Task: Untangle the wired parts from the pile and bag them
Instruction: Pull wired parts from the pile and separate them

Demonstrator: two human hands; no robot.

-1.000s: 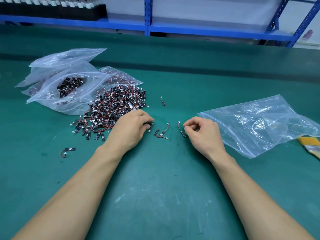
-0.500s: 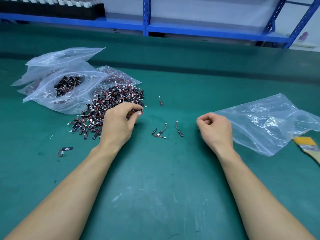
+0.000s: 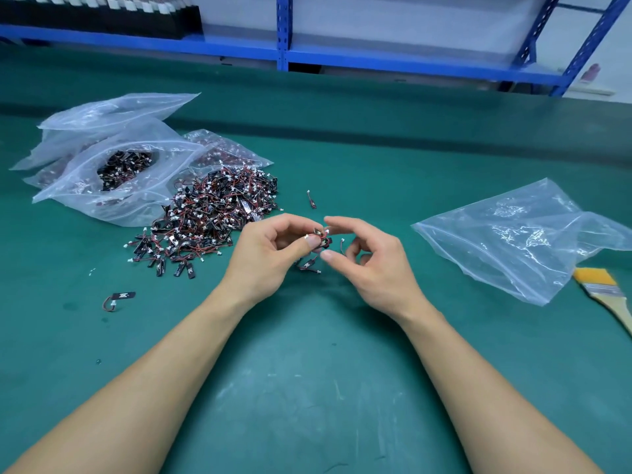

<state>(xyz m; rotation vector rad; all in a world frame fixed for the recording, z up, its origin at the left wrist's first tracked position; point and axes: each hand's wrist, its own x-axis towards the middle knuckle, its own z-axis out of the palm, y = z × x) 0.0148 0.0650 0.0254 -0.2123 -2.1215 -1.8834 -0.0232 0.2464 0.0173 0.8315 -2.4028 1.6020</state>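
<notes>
**Knotted clump held up between two hands, right fingers poised to take an end**

We see the left hand (image 3: 270, 254) raised a little off the green table (image 3: 307, 388). Its thumb and forefinger pinch a small clump of wired parts (image 3: 322, 238), made of red wire, a dark tab and white plugs knotted together. The right hand (image 3: 372, 265) faces it from the other side. Its thumb and forefinger are spread in a wide C, the clump sits in the gap between their tips, and its other fingers are curled in. We cannot tell whether the forefinger tip already touches a white plug (the parts are tiny and partly hidden by the left thumb).

In our judgement the coming move turns on one relation. The clump sits at the left fingertips and just to the left of the right ones, so the free right hand need only close inward on it. We can make out no long axis, because the wires loop round. A sideways pull looks likelier to us than a lift.

The pile (image 3: 212, 217) lies near, to the left of and beyond the left hand, against an open bag (image 3: 78, 196) that holds more parts. A few loose parts (image 3: 307, 265) lie on the table under the hands. A clear bag (image 3: 526, 241) lies flat well to the right, nearer the right hand, with a brush (image 3: 605, 292) just beside it.
</notes>
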